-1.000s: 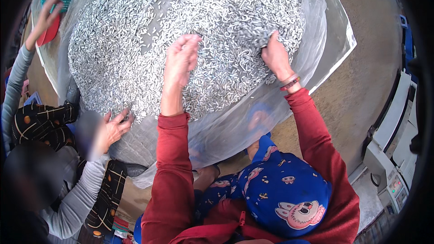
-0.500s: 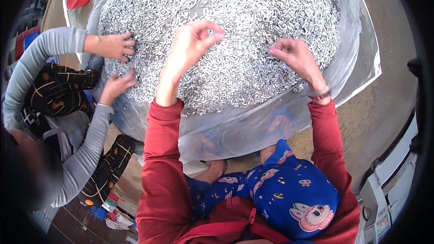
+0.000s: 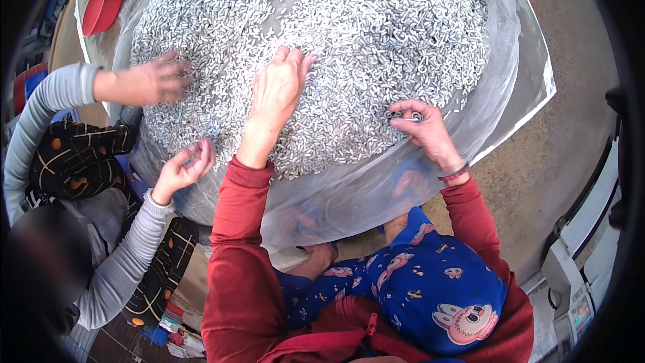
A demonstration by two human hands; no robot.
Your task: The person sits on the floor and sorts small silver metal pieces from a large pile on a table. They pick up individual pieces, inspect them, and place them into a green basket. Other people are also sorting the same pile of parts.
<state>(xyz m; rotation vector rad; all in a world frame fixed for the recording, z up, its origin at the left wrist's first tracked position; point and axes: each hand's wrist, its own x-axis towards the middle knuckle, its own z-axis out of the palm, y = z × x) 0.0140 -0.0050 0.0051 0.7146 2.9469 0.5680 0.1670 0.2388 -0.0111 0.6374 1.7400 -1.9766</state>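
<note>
Since the earlier frame, the right hand [image 3: 430,131] has been drawn toward the near edge of the metal heap [image 3: 376,47]. A few curved pieces [image 3: 416,117] are pinched between its thumb and fingers. The left hand [image 3: 279,87] is lowered, fingers bent, at the heap; its grip cannot be told.

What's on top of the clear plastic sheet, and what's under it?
Small silvery pieces cover most of the plastic sheet. Under it, a pale-edged surface juts out at the right. Whatever lies beneath the middle is hidden by the pieces.
</note>
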